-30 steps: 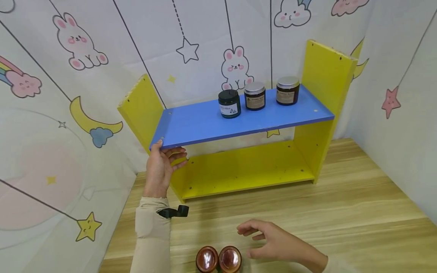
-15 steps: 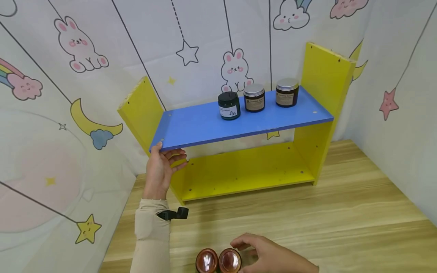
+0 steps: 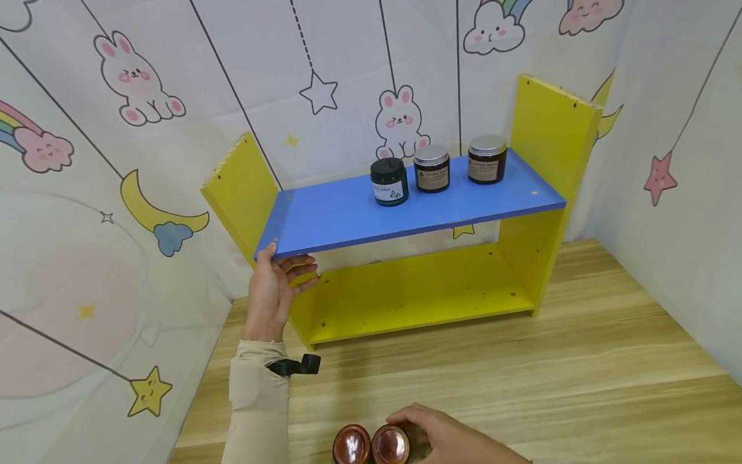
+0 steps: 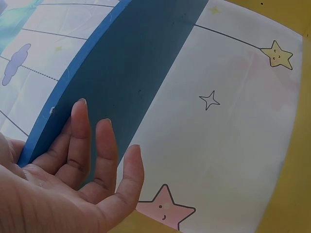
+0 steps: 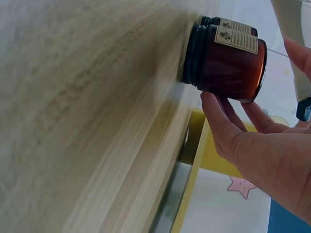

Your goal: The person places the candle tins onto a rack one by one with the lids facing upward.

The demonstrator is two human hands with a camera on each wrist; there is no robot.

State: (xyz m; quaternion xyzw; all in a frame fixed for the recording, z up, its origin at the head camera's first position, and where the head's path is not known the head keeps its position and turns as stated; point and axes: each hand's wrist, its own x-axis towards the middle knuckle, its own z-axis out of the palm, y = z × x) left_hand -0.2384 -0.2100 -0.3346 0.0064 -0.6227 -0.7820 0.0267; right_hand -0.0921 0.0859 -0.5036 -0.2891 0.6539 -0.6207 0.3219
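My left hand (image 3: 270, 293) grips the front left corner of a blue shelf board (image 3: 330, 219), thumb on top and fingers below. In the left wrist view, the index finger lies along the board's underside and the other fingers stand off it. Two amber glass jars (image 3: 351, 443) stand upside down side by side at the table's near edge, dark lids down. My right hand (image 3: 449, 438) is at the right-hand amber jar (image 3: 391, 444). In the right wrist view, its fingertips are right at the labelled jar's (image 5: 228, 68) side while the thumb is apart from the glass.
On the blue board stand a dark green jar (image 3: 389, 182) with a black lid and two brown jars (image 3: 431, 169) with silver lids. Yellow side panels (image 3: 551, 142) rise at both ends, above a yellow bottom shelf (image 3: 417, 290). A cartoon-printed backdrop (image 3: 348, 38) surrounds the wooden table (image 3: 580, 367).
My right hand has moved left and down to the right-hand amber jar. The left hand keeps its grip on the board; the view has shifted slightly.
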